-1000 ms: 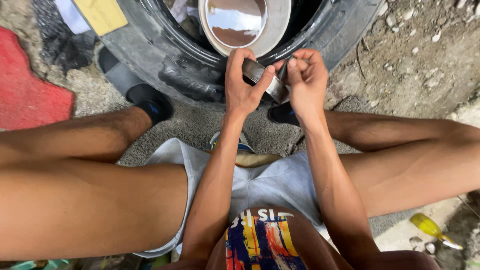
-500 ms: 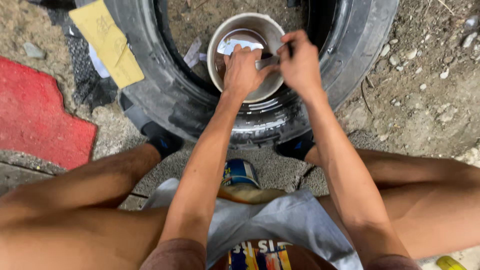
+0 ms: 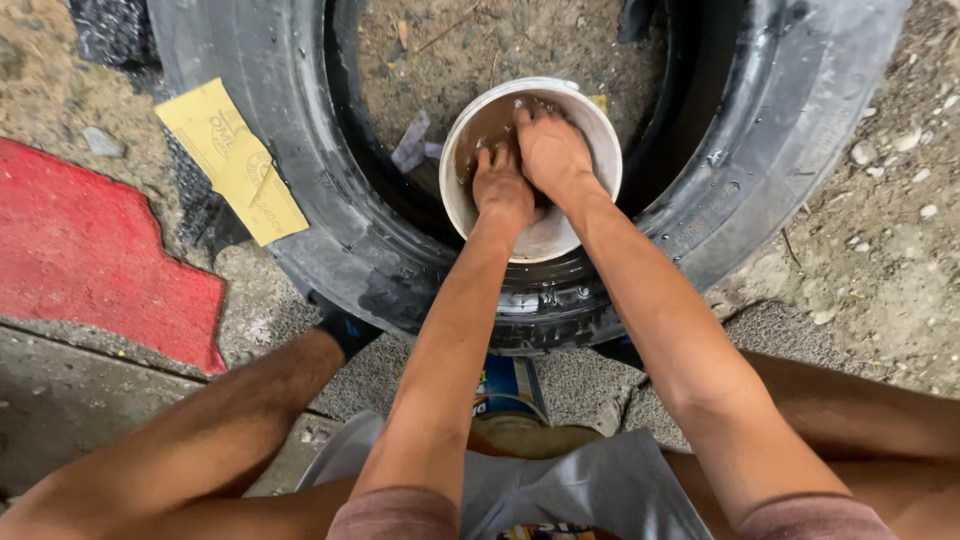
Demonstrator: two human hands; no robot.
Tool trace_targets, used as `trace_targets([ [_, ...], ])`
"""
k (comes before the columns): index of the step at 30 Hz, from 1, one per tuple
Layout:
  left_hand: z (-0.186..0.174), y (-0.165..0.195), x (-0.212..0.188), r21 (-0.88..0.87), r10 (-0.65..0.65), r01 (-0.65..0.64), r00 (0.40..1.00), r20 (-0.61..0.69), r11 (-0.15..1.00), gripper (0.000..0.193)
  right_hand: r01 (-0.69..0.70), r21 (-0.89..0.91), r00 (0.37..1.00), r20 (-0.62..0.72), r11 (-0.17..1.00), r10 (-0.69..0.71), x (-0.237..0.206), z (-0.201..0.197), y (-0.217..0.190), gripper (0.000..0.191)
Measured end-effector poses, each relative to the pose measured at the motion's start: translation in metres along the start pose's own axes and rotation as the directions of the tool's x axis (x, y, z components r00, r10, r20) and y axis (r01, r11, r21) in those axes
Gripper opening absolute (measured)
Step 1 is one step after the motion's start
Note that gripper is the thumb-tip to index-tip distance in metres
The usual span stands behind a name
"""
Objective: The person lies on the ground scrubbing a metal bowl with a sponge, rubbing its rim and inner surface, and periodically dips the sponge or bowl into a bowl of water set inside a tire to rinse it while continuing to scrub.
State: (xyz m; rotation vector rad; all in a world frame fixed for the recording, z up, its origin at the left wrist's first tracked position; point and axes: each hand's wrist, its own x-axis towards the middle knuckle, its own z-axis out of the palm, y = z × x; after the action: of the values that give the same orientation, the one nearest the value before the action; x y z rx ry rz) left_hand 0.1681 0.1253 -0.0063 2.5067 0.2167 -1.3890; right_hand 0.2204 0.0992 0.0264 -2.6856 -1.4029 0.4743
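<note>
- A white plastic bucket (image 3: 470, 190) stood inside the ring of a wet black tyre (image 3: 300, 200) that lay flat on gravelly ground (image 3: 880, 250).
- Both hands were dipped into the bucket, which held murky brown water (image 3: 490, 125).
- The left hand (image 3: 503, 185) lay palm down at the near side of the bucket, fingers stretched forward into the water; it gripped nothing that showed.
- The right hand (image 3: 550, 150) lay just beside it, touching it, reaching farther in, with fingers spread and slightly curled; whether it held anything under the water could not be told.
- A yellow sheet of sandpaper (image 3: 230, 160) rested on the tyre's left sidewall, well apart from the hands.
- A red mat (image 3: 90, 260) lay on the ground to the left of the tyre.
- A tin can with a blue label (image 3: 510, 395) stood between the person's knees, just short of the tyre.
- A grey scrap (image 3: 410, 142) lay on the dirt inside the tyre, just left of the bucket.
</note>
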Motion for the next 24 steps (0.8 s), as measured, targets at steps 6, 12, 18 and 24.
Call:
trace_targets([
  [6, 0.005, 0.000, 0.013, 0.141, -0.069, 0.091, 0.986, -0.153, 0.986, 0.067, -0.006, -0.146, 0.978, 0.204, 0.989, 0.036, 0.005, 0.016, -0.001, 0.049],
  [12, 0.004, 0.000, 0.007, 0.123, -0.014, 0.019, 0.999, -0.042, 0.992, 0.067, -0.086, -0.089, 0.936, 0.334, 0.992, 0.111, 0.002, 0.013, 0.004, 0.045],
  [18, 0.014, 0.004, -0.010, -0.046, -0.027, 0.018, 0.978, -0.208, 0.999, 0.070, -0.020, -0.032, 0.956, 0.293, 0.999, 0.029, -0.014, 0.002, -0.006, 0.035],
  [24, 0.027, 0.007, -0.038, -0.448, -0.178, -0.222, 0.701, -0.691, 0.866, 0.099, -0.037, -0.003, 0.988, 0.148, 0.999, 0.037, -0.037, -0.039, -0.019, 0.024],
])
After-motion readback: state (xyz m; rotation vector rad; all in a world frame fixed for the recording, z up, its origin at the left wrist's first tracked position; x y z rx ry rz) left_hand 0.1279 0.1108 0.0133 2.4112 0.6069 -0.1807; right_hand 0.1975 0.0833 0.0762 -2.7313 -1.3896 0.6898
